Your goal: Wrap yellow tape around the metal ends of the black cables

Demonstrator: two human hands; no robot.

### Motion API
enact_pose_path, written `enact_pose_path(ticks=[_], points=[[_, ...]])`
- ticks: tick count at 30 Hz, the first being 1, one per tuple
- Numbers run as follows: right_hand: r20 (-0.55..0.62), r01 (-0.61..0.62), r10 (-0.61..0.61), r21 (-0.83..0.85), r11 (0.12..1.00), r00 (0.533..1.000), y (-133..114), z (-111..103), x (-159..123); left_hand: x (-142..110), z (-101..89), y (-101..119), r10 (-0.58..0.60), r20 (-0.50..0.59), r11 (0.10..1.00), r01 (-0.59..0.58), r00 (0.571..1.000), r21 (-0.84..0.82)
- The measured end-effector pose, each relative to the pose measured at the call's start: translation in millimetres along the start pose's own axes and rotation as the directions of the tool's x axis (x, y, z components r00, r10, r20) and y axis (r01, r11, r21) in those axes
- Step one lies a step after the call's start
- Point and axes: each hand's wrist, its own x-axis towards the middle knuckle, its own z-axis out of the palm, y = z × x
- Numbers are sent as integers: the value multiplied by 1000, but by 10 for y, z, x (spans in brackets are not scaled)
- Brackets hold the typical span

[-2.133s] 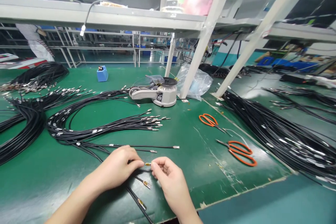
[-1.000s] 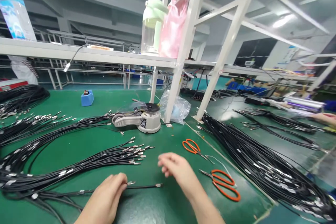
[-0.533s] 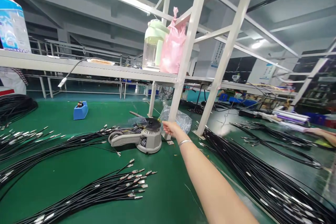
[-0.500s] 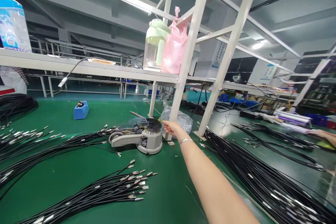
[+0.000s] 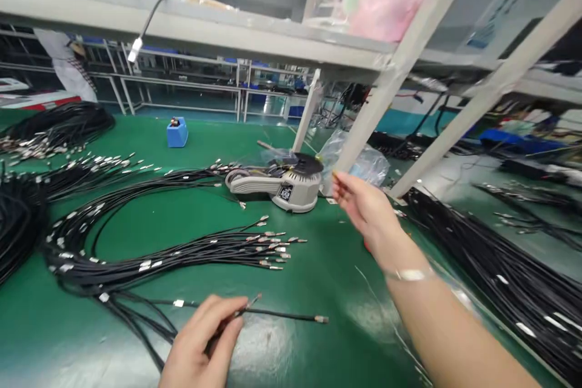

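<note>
My left hand [image 5: 204, 342] is low at the front, its fingers pinched on a thin black cable [image 5: 273, 314] close to a metal-tipped end. The cable lies on the green mat [image 5: 318, 267]. My right hand [image 5: 366, 206] hovers above the mat just right of the grey tape dispenser [image 5: 291, 185]. Its thumb and forefinger are closed on a small yellowish bit that is blurred. A bracelet [image 5: 409, 274] sits on that wrist. A fanned bundle of black cables with metal ends [image 5: 204, 248] lies between my hands and the dispenser.
More black cable coils lie at the left [image 5: 27, 218] and a thick run of cables at the right [image 5: 500, 267]. A small blue box [image 5: 177, 132] stands at the back. White shelf posts [image 5: 386, 91] and a clear plastic bag [image 5: 364, 163] stand behind the dispenser.
My right hand has drawn back from the tape dispenser with a small bit in its fingertips. The view has tipped down, and my left hand with the cable shows again.
</note>
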Motion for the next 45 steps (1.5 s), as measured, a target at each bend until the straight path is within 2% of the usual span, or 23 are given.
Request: enact_pose_path(ticks=[3, 6, 8, 10, 14, 21, 28, 33, 37, 40, 43, 45], points=[[180, -120, 104, 82, 989, 978, 375, -129, -977, 16, -19, 69, -86, -8, 996, 86, 996, -30], [245, -310, 257, 211, 927, 935, 841, -148, -1780, 41, -12, 162, -132, -17, 987, 130, 991, -95], [277, -375, 297, 295, 879, 914, 1122, -77, -2077, 56, -10, 213, -158, -4, 979, 156, 987, -132], [303, -374, 275, 341, 862, 912, 1320, 27, -2218, 65, -19, 251, -183, 8, 969, 182, 983, -165], [268, -273, 181, 361, 892, 946, 1465, 189, -2327, 48, -40, 295, -220, 18, 950, 218, 975, -222], [215, -180, 100, 390, 903, 971, 1541, 244, -2457, -4, -30, 335, -276, 58, 923, 281, 959, -263], [219, -163, 76, 414, 896, 973, 1576, 265, -2471, 22, -60, 380, -323, 112, 879, 342, 940, -332], [235, -160, 61, 429, 889, 970, 1576, 271, -2481, 23, -52, 368, -300, 127, 876, 326, 946, -356], [216, -159, 65, 455, 876, 974, 1582, 277, -2487, -24, -37, 333, -216, 16, 920, 209, 976, -330], [224, -172, 68, 490, 854, 972, 1571, 293, -2492, -52, -29, 291, -39, -61, 982, 27, 997, -185], [250, -187, 56, 540, 821, 967, 1549, 316, -2496, -54, -22, 234, 164, -115, 985, -169, 980, -40], [274, -197, 45, 560, 805, 961, 1540, 329, -2499, -48, -21, 196, 262, -119, 965, -260, 958, 30]])
